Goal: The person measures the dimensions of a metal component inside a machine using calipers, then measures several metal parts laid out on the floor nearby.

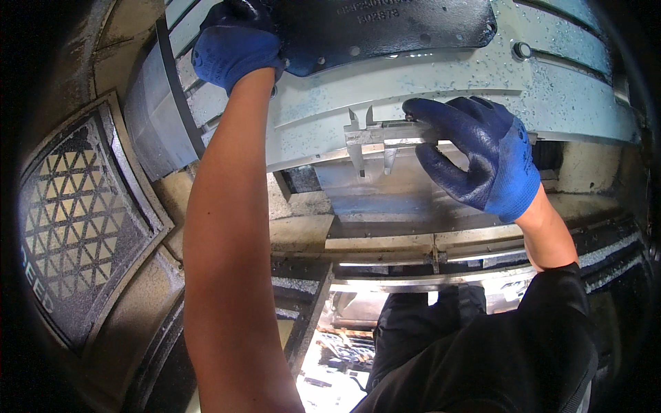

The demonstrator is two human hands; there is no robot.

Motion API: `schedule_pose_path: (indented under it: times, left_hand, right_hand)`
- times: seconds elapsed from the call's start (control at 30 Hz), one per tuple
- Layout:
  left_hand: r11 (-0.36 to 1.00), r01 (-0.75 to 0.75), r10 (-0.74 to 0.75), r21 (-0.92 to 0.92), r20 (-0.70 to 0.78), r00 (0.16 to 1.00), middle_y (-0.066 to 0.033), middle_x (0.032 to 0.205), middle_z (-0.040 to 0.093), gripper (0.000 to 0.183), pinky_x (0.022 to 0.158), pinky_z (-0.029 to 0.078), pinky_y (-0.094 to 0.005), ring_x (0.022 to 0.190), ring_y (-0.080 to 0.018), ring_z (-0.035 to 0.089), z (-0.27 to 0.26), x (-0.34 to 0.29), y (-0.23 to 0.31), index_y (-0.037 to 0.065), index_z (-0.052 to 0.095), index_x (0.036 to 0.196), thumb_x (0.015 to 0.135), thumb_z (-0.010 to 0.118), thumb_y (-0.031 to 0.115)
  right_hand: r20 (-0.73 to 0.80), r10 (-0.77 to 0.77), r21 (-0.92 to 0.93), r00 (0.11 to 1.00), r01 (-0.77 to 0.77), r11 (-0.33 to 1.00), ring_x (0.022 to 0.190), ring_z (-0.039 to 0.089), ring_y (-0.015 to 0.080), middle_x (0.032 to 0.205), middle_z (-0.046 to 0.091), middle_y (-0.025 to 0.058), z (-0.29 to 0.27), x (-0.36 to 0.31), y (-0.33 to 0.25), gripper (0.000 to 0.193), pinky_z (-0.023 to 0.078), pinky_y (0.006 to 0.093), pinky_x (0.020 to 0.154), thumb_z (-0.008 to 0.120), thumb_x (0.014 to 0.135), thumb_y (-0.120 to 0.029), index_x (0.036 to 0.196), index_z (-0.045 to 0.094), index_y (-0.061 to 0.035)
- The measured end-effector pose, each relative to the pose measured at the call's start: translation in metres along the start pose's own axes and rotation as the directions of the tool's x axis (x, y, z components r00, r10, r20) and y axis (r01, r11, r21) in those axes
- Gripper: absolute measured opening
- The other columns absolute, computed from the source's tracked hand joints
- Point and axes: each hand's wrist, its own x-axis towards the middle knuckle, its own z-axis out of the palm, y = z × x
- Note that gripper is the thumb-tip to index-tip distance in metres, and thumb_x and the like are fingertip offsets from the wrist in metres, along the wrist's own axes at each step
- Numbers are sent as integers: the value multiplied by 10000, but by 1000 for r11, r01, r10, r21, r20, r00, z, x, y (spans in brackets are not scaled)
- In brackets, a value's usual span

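My right hand (475,155), in a blue glove with a dark coated palm, is closed on a metal vernier caliper (372,138). Thumb and fingers pinch the caliper's beam at its right part. Its jaws stand a little apart, with nothing visible between them, over the front edge of a wet machine table (310,131). A dark metal plate (385,31) with small holes and raised lettering lies on that table. At the plate's left end is my gloved left hand (237,51), its fingers curled. What those fingers grip is hidden near the top edge of the picture.
A round bolt head (522,50) sticks up right of the plate, near long table slots. Below the table's front edge run metal covers (385,196) and a rail (427,282). A panel with a triangle pattern (72,213) stands at the left, specked with chips.
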Motion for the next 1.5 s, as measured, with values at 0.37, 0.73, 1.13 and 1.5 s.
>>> schedule_pose_path:
  times: [0.37,0.73,1.13,1.5]
  left_hand:
    - [999,35,-35,-32,6,999,-147,917,786,520,794,588,-435,836,-343,760,-1,-4,2,101,818,933,999,533,531]
    - [1000,4,-4,-5,16,1000,-151,865,765,467,747,575,-445,813,-375,735,-9,-2,5,151,792,882,998,532,521]
    - [999,-11,13,-51,30,999,-129,922,775,398,787,575,-455,858,-353,741,-8,-6,2,165,789,947,989,552,482]
    - [998,-14,15,-69,19,1000,-128,913,777,404,801,575,-449,852,-352,743,-3,-6,2,177,795,931,990,554,496]
  right_hand:
    - [96,78,186,992,-95,978,788,681,364,914,710,162,-4,-2,-1,443,555,439,715,752,872,-185,1291,664,-70]
    - [-166,191,924,967,85,372,857,696,159,1121,724,124,2,12,19,429,589,292,763,629,1036,-174,1420,576,10]
    - [-733,-321,-275,600,171,946,1056,665,200,1284,657,132,-37,133,35,462,590,327,886,586,1047,-99,1486,494,10]
    - [-660,-67,621,748,594,511,1155,654,225,1330,638,159,-21,148,56,426,580,346,979,578,1042,-82,1449,516,25]
